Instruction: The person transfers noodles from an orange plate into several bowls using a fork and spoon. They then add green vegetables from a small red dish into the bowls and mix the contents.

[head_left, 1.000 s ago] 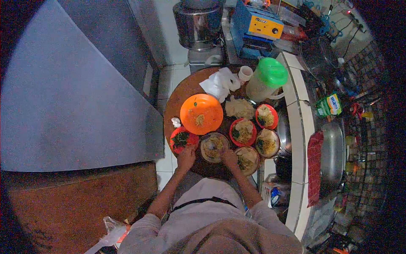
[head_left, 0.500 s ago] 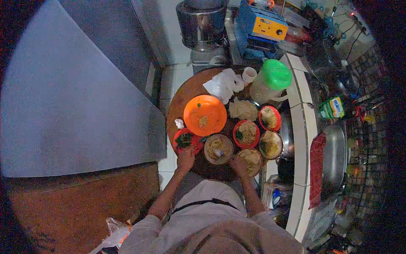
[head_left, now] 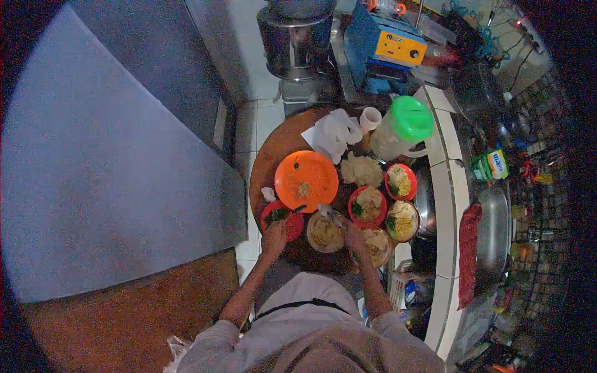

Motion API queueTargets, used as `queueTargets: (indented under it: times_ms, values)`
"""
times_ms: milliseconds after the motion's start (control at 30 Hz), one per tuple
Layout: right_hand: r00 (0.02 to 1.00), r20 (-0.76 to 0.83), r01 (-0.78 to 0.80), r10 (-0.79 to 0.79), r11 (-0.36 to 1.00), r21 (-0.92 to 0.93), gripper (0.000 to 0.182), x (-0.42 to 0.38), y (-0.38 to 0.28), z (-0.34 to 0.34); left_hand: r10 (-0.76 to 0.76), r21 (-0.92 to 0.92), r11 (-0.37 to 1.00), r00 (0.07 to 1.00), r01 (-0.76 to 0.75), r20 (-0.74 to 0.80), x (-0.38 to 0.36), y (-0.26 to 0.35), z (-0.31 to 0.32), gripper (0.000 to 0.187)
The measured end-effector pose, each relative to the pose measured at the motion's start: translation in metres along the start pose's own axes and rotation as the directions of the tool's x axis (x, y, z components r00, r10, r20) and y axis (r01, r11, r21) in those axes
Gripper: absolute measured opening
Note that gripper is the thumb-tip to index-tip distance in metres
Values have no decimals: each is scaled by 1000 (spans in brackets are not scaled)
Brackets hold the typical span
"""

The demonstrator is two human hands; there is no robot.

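My left hand [head_left: 275, 239] is at the near edge of a red bowl [head_left: 293, 227] with dark greens in it; its fingers are too small to make out. My right hand [head_left: 353, 236] is closed on a spoon [head_left: 328, 212], whose bowl end is over the far rim of a bowl of noodles [head_left: 324, 234]. Right of that hand, another bowl [head_left: 377, 247] holds pale food. Beyond it stand a red bowl [head_left: 368, 206] with greens, a bowl with yellow bits [head_left: 403, 221] and a smaller red bowl [head_left: 400, 181]. An orange plate [head_left: 306, 180] carries a few food scraps.
On the round table [head_left: 270, 146] are white plastic or paper [head_left: 333, 133], a white cup [head_left: 370, 118], a pitcher with a green lid [head_left: 411, 118] and a pale heap [head_left: 362, 169]. A tiled ledge [head_left: 444, 205] runs along the right. Behind stands a blue machine [head_left: 379, 50].
The spoon has come up from inside the noodle bowl to its far rim, with my right hand. The whole view has shifted slightly, so the table sits a little lower.
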State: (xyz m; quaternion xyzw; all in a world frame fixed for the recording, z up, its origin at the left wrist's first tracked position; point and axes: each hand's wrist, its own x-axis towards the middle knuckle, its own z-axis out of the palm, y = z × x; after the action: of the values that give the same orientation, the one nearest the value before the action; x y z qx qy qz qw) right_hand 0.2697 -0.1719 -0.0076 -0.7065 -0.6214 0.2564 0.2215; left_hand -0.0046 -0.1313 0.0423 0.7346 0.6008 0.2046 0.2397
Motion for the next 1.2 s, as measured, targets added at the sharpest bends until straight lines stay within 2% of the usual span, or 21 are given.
queueTargets:
  times_ms: [67,100,167,200,267,300,400,467,500,567,600,667,700,767,833,900,967,1033,1100,1167,1200]
  values:
    - [989,147,-3,8,1000,-28,32,26,-11,1,-44,45,998,997,41,62,11,-12,2,26]
    - [990,142,-5,9,1000,-28,32,34,-23,-2,-95,92,992,989,84,117,16,-18,3,26]
    - [995,-76,58,-64,995,-77,30,46,-52,-13,-63,101,993,994,54,91,20,-21,-5,25]
    - [995,-81,58,-64,995,-77,30,61,-46,-8,-35,111,993,997,28,67,25,-21,-10,26]
    - [937,199,-221,287,928,-299,28,91,-18,9,-75,35,997,989,70,132,39,-14,-27,28]
    - [937,195,-224,289,928,-298,28,97,-23,8,-111,-39,992,974,121,198,47,-13,-32,31]
    - [956,150,-195,252,928,-317,28,104,-32,12,-104,24,995,964,101,244,66,-27,-29,33]
    - [997,35,-55,73,926,-373,30,103,-20,25,-47,53,998,957,33,287,74,-29,-36,33]
    - [996,27,-66,82,927,-370,30,108,-26,26,5,75,997,944,-31,329,78,-30,-37,32]
    - [889,297,-250,348,913,-321,36,115,-46,25,15,83,995,936,-47,352,86,-48,-21,32]
    - [887,292,-263,358,911,-317,36,113,-39,37,15,89,995,931,-51,365,90,-55,-14,32]
    - [992,-21,-128,127,958,-257,44,103,-10,74,16,80,996,935,-47,354,97,-56,-12,32]
    - [990,-22,-138,137,957,-257,44,104,-20,69,8,71,997,943,-33,332,98,-57,-11,33]
    - [866,194,-414,462,877,-244,47,114,-53,54,53,77,994,941,-83,335,106,-75,4,34]
    - [863,173,-434,474,873,-224,48,114,-57,57,94,82,988,938,-129,334,111,-78,4,35]
    - [864,154,-448,480,870,-205,48,113,-62,54,18,39,999,904,-38,428,114,-79,5,39]
    - [958,151,-219,244,962,-163,43,111,-70,43,60,37,996,925,-79,374,111,-79,4,39]
    - [971,114,-191,209,970,-151,40,110,-50,48,102,37,992,945,-120,311,111,-63,-9,40]
    - [982,76,-161,173,977,-139,37,107,-38,46,19,101,993,944,-55,329,114,-34,-31,39]
    - [877,209,-453,433,889,60,33,103,-42,26,70,112,988,946,-110,317,110,-36,-26,38]
    - [877,208,-454,434,889,57,33,100,-42,21,123,125,978,943,-169,310,109,-31,-27,36]
